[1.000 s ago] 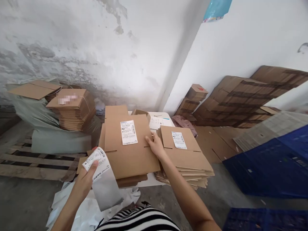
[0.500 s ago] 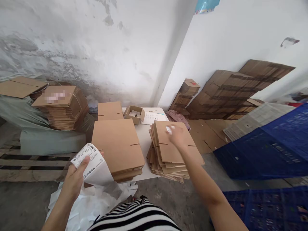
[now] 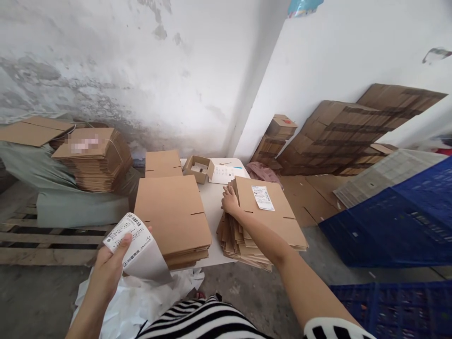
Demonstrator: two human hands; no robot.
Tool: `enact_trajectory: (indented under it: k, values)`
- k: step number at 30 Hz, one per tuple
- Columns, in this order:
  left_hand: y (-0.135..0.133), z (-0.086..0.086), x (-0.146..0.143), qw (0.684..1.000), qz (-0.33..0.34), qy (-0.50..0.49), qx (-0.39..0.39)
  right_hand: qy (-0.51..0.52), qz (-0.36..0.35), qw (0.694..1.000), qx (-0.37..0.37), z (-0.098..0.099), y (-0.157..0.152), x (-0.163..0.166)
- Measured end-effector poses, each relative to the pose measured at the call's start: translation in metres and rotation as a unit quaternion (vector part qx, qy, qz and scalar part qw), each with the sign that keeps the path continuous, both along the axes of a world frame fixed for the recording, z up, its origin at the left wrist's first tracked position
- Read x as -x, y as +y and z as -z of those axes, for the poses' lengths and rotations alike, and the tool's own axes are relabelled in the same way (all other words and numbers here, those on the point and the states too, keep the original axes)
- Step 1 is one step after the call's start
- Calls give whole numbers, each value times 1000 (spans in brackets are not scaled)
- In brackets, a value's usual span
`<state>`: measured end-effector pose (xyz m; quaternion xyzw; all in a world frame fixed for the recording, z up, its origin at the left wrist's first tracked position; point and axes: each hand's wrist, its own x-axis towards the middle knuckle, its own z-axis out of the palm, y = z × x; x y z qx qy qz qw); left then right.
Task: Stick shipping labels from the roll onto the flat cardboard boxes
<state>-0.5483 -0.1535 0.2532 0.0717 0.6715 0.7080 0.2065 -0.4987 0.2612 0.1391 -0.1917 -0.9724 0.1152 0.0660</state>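
Note:
My left hand (image 3: 111, 266) is closed on a strip of shipping labels (image 3: 136, 245), held low at the left in front of a stack of plain flat cardboard boxes (image 3: 173, 219). My right hand (image 3: 230, 201) rests on the left edge of a second, messier stack of flat boxes (image 3: 261, 221); its fingers lie against the top sheet. That top box carries a white label (image 3: 262, 197). Both stacks lie on a small white table (image 3: 212, 205).
A small open carton (image 3: 198, 168) and white papers (image 3: 223, 173) sit at the table's back. Peeled backing paper (image 3: 134, 301) lies heaped on the floor. Bundled cardboard (image 3: 93, 157) stands left on a pallet, more cardboard (image 3: 346, 136) leans on the right wall, blue crates (image 3: 395, 221) stand right.
My right hand carried the labelled box from the left stack onto the right stack and now rests on that stack's left edge. The left stack's top is now plain.

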Motion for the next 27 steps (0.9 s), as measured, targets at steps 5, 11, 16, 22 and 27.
enact_trajectory:
  k: [5,11,16,22,27]
  values:
    - [4,-7,-6,999,-24,44,-6,-36,10,998,-46,4,6,-6]
    - [8,-19,-24,995,-42,71,-56,66,13,997,-25,-35,-25,-14]
    - [12,-9,-24,989,43,138,-10,194,-161,949,189,-102,-131,-12]
    - [7,-14,-18,993,91,62,-48,245,-305,836,386,-145,-224,-21]
    - [10,-29,-6,963,-22,-173,-205,243,-304,830,399,-137,-238,-13]
